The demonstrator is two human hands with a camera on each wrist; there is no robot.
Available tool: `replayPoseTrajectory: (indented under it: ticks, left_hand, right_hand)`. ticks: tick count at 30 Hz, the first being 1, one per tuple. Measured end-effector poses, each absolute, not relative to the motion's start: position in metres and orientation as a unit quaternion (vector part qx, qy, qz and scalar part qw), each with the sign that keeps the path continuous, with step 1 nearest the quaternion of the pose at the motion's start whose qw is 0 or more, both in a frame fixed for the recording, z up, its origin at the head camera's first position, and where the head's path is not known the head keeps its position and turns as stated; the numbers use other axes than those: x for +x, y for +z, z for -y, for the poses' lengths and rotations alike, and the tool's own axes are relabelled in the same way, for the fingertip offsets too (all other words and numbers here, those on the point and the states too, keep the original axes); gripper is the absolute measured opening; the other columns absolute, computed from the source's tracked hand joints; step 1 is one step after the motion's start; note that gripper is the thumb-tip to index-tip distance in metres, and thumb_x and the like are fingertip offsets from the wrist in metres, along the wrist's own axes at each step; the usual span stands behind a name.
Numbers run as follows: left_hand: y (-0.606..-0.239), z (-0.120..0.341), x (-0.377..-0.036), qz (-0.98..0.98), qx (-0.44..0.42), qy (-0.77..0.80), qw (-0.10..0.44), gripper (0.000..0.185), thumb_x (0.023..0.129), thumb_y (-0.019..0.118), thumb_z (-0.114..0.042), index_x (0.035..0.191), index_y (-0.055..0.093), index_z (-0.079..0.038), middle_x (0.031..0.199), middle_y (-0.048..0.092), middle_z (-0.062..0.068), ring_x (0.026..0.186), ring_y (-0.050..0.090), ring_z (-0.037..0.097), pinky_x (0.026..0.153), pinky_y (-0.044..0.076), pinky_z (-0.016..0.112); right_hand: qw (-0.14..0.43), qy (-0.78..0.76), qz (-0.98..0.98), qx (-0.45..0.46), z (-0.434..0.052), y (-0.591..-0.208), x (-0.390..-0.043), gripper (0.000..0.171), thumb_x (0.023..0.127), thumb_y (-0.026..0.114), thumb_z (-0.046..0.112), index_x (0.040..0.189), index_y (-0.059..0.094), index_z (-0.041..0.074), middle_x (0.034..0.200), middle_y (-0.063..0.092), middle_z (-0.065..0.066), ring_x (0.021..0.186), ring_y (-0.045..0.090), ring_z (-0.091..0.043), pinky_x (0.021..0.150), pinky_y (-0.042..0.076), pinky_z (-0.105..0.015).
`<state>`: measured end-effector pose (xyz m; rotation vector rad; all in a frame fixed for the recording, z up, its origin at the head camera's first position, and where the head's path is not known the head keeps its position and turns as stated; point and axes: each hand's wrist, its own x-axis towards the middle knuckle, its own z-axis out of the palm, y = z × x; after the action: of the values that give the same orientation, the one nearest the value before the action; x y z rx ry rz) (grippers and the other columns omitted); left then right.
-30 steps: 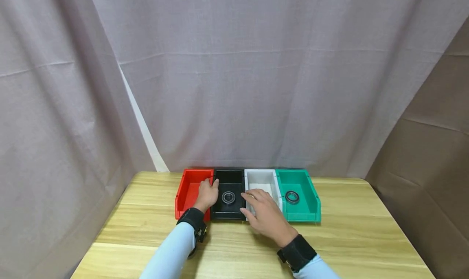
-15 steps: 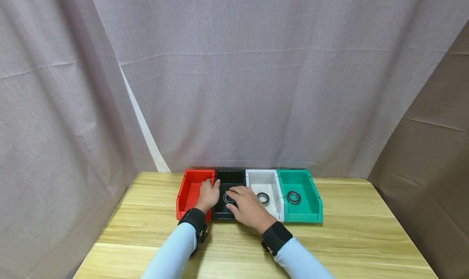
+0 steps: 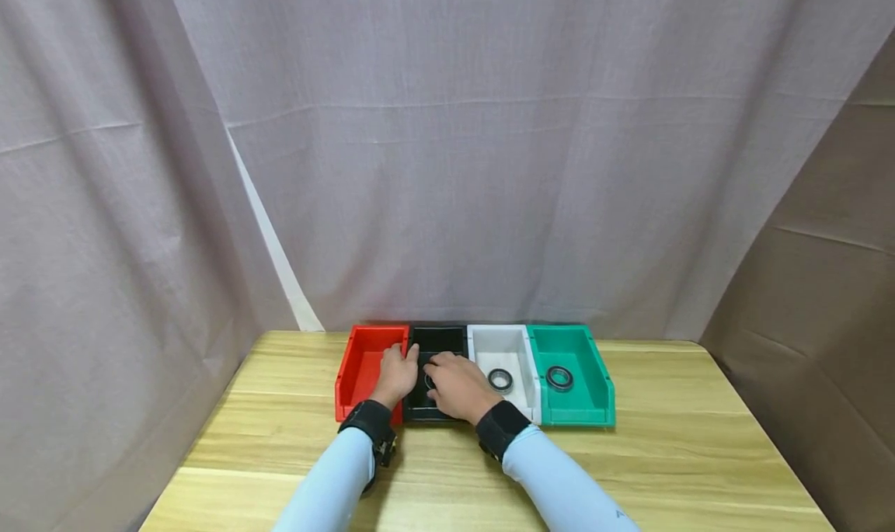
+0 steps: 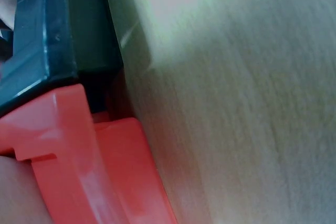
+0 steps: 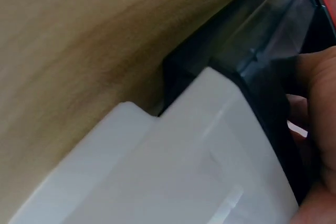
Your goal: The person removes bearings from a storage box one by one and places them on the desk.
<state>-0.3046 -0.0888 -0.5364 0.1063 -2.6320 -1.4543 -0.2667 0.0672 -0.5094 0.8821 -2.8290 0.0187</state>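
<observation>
Bearing ring (image 3: 428, 380) lies in the black bin (image 3: 437, 339), mostly hidden under the right hand (image 3: 454, 387); whether those fingers grip it cannot be told. Left hand (image 3: 395, 373) rests with relaxed fingers on the wall between the red bin (image 3: 360, 361) and the black one.

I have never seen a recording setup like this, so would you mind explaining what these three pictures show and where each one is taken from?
No machine here: a person works with two bare hands. The wide picture comes from a camera on the person's head, looking down at a wooden table. The two blurry close-ups come from cameras strapped to each wrist, so they show bin edges from very near.

Four open bins stand side by side: a red bin, a black bin, a white bin and a green bin. A metal ring lies in the white one, another ring in the green.

The left hand rests on the wall between red and black. The right hand reaches into the black bin; what it grips is hidden.
</observation>
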Motion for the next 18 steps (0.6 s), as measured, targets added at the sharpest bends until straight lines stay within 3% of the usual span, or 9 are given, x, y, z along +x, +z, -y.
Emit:
replayPoseTrajectory:
  ticks: [4,8,14,18]
  left_hand:
    - [-0.532,0.089,-0.303,0.862,0.044,-0.503,0.046,0.043,0.109,0.055,-0.029,0.119,0.061,0.012,0.117,0.06,0.032,0.112,0.059,0.051,0.097,0.05,0.061]
    - [-0.546,0.091,-0.313,0.865,0.048,-0.495,0.061,0.044,0.109,0.055,-0.034,0.118,0.063,0.009,0.114,0.062,0.028,0.107,0.061,0.046,0.091,0.051,0.054]
    - [-0.561,0.092,-0.322,0.868,0.053,-0.49,0.062,0.046,0.108,0.056,-0.038,0.118,0.063,0.007,0.112,0.063,0.028,0.105,0.063,0.044,0.089,0.051,0.052]
    - [-0.555,0.092,-0.318,0.865,0.046,-0.496,0.065,0.048,0.109,0.057,-0.037,0.118,0.063,0.01,0.112,0.062,0.031,0.103,0.062,0.047,0.086,0.052,0.054]
  right_hand:
    - [0.075,-0.049,0.955,0.281,-0.059,-0.51,-0.271,0.044,0.09,0.083,0.042,0.126,0.077,0.016,0.127,0.076,-0.003,0.121,0.071,-0.023,0.104,0.057,-0.038]
    - [0.056,-0.068,0.961,0.262,-0.052,-0.509,-0.275,0.042,0.087,0.085,0.043,0.12,0.079,0.018,0.117,0.077,-0.001,0.11,0.073,-0.023,0.099,0.058,-0.037]
    - [0.038,-0.063,0.968,0.239,-0.046,-0.509,-0.277,0.013,0.088,0.08,0.029,0.096,0.082,0.019,0.102,0.078,-0.001,0.091,0.076,-0.023,0.079,0.061,-0.04]
    - [0.051,-0.062,0.967,0.24,-0.046,-0.511,-0.277,0.009,0.088,0.08,0.027,0.091,0.081,0.019,0.099,0.077,-0.001,0.086,0.075,-0.023,0.072,0.061,-0.039]
